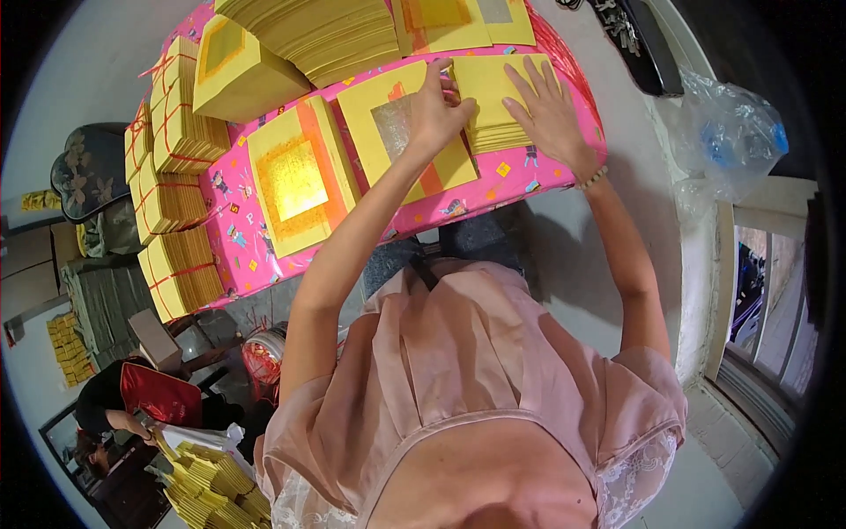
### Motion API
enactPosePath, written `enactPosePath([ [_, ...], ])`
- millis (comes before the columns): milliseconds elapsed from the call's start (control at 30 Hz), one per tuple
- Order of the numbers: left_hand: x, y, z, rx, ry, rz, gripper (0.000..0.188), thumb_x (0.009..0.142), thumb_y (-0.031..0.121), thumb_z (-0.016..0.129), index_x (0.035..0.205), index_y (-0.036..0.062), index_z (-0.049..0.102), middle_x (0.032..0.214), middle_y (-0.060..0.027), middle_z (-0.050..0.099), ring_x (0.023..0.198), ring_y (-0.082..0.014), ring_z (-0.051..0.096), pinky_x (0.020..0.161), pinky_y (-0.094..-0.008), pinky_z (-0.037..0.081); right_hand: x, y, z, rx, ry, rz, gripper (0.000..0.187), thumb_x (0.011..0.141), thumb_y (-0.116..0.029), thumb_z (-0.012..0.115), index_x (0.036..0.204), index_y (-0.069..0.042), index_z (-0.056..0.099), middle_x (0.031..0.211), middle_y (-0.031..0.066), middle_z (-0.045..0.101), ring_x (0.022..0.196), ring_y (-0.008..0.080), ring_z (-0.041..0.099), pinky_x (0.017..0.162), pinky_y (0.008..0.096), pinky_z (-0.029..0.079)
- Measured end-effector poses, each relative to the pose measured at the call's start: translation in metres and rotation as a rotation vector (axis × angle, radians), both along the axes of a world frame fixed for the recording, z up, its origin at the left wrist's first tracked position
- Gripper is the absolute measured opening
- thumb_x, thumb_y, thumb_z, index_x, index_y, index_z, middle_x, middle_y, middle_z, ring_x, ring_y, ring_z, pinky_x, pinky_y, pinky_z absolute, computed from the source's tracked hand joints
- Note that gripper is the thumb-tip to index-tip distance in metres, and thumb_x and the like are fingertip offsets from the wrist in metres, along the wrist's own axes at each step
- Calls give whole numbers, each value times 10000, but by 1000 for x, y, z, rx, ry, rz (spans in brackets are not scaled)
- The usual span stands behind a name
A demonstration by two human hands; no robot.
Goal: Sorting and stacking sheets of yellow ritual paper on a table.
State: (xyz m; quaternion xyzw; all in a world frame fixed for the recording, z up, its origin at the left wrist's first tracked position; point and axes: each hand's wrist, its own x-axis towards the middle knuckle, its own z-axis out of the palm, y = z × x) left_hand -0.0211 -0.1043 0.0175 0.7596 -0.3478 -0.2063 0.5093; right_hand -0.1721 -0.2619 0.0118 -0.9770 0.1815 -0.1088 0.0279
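My right hand [551,116] lies flat, fingers spread, on the top sheet of a plain yellow paper stack [487,88]. At the left edge of that stack is my left hand [436,113], its thumb and fingers apart and nothing visibly gripped. Part of its fingers is hidden behind the hand. Under my left wrist sits a yellow paper stack with a silver square and orange border [366,101]. Further left lies a yellow paper stack with a shiny gold square [295,181].
A pink patterned cloth [231,216] covers the table. Yellow bundles tied with red string [181,212] line its left end; a tall paper stack [322,44] stands behind. A clear plastic bag [736,132] hangs at right. At lower left, another person [115,414] handles yellow bundles.
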Motion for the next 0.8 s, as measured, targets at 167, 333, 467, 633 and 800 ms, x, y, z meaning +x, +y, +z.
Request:
enactPosePath([
  [167,-2,5,-17,-112,-25,56,806,771,100,760,1459,61,343,1056,-152,524,791,-204,595,736,-336,543,0,6,-9,-78,-80,-5,602,1012,-504,414,1537,-221,332,1584,158,297,1463,404,229,1151,589,217],
  [333,1,7,-20,-120,21,46,813,787,113,777,1464,53,330,1066,-154,526,809,-189,595,746,-335,542,0,2,-14,-74,-125,19,600,1012,-511,405,1535,-224,339,1579,163,306,1460,404,237,1145,589,225],
  [467,1,10,-13,-154,192,65,784,804,138,785,1454,56,353,1071,-145,560,831,-180,619,730,-327,551,1,-4,-1,-22,-44,9,603,1014,-526,390,1532,-220,350,1567,182,321,1455,412,253,1144,594,223],
  [633,8,30,-5,-157,181,42,651,850,142,746,1414,63,430,1076,-116,585,832,-172,640,709,-312,555,7,-6,22,46,42,-6,586,1016,-533,382,1502,-208,407,1548,189,349,1443,399,286,1140,601,233],
  [800,17,85,1,-219,175,-64,422,916,102,658,1324,62,555,1058,-100,617,863,-160,650,749,-308,550,16,-8,43,82,58,42,543,1023,-501,390,1424,-153,505,1437,186,483,1376,342,396,1121,581,281],
])
